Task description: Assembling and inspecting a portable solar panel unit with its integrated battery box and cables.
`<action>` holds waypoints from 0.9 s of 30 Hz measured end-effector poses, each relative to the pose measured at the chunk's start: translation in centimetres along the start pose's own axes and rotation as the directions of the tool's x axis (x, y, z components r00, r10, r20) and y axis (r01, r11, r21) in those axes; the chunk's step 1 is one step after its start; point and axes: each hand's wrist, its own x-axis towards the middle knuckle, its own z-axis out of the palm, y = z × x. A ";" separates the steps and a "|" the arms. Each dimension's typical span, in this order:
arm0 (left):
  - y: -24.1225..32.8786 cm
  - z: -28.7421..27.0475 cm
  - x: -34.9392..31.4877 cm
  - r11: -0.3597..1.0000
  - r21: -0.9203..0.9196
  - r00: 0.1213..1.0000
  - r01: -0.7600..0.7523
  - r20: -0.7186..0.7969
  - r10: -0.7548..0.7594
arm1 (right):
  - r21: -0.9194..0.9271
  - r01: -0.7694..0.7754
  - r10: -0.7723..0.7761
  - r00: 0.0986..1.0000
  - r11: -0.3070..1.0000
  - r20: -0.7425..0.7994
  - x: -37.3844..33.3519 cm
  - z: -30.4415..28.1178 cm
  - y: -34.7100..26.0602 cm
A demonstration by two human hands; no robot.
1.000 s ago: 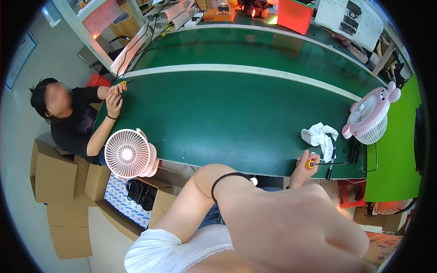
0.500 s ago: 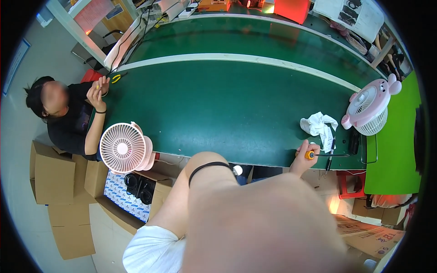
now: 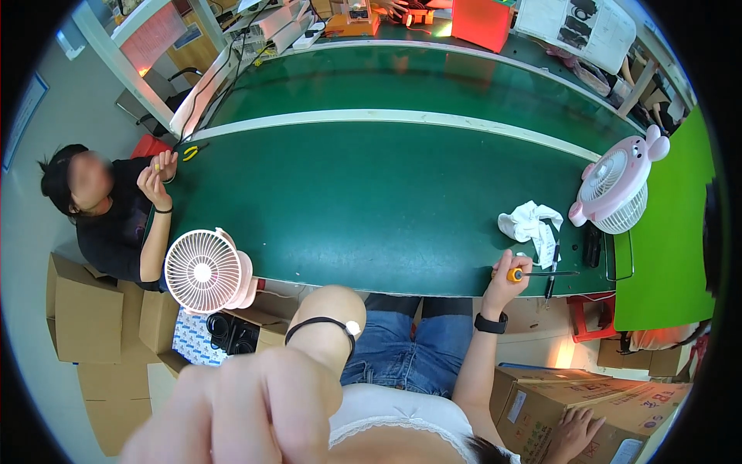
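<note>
My left hand (image 3: 239, 410) is very large and blurred at the lower edge, close to the camera. Its fingers are bent and side by side, and their tips are out of view. A black band with a white bead (image 3: 352, 328) circles that arm. At the table's near edge, my right hand (image 3: 504, 289) is closed round the yellow-orange handle of a screwdriver (image 3: 553, 273), its shaft pointing right. Just beyond it lie a crumpled white cloth (image 3: 529, 223) and a thin black pen-like tool (image 3: 552, 272).
A pink fan (image 3: 205, 271) stands at the table's left; a pink animal-eared fan (image 3: 614, 185) is at the right. Yellow-handled pliers (image 3: 192, 152) lie near a seated person (image 3: 116, 216). Cardboard boxes flank me. Another person's hand (image 3: 576, 435) rests on the right box (image 3: 533, 410).
My left arm and hand have swung left and down, uncovering my lap and right forearm. The view has shifted slightly. Another person's hand now shows on the right box. My right hand keeps the screwdriver.
</note>
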 end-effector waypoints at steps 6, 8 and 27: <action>-0.7 -0.2 -0.1 0.947 0.241 0.962 0.210 -0.224 -0.156 | -0.008 -0.014 0.014 1.000 1.000 0.005 0.1 0.5 0.0; -1.9 -0.1 -0.2 0.977 0.185 0.972 0.104 -0.225 -0.061 | 0.005 -0.013 0.013 1.000 1.000 0.007 0.2 0.5 -0.2; -2.4 -2.3 2.1 0.912 -0.236 0.927 0.336 -0.089 -0.365 | -0.019 -0.005 0.005 1.000 1.000 0.015 0.2 0.1 -0.1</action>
